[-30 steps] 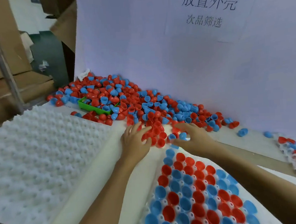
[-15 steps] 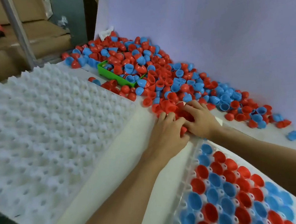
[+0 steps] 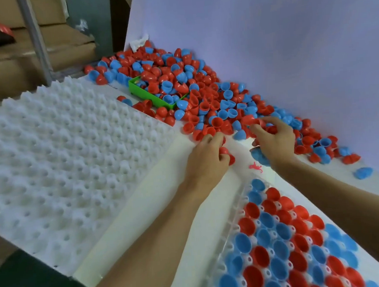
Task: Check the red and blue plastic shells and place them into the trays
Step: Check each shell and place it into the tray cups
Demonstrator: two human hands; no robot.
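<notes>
While both hands work the pile's (image 3: 203,93) near edge, the left hand (image 3: 207,157) curls round a red shell (image 3: 226,152). Right hand (image 3: 273,139) pinches another red shell (image 3: 250,120), a blue shell (image 3: 258,156) tucked beneath its palm.

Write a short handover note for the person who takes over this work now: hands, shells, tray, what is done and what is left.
Left hand: grips red shells at the near edge of the pile.
Right hand: pinches a red shell; a blue shell shows under its palm.
Pile: red and blue mixed along the white board, also over a green bin.
Done: the tray at lower right holds many shells, open side up.
Left: the pile to check and place; the white foam tray on the left holds none.
</notes>
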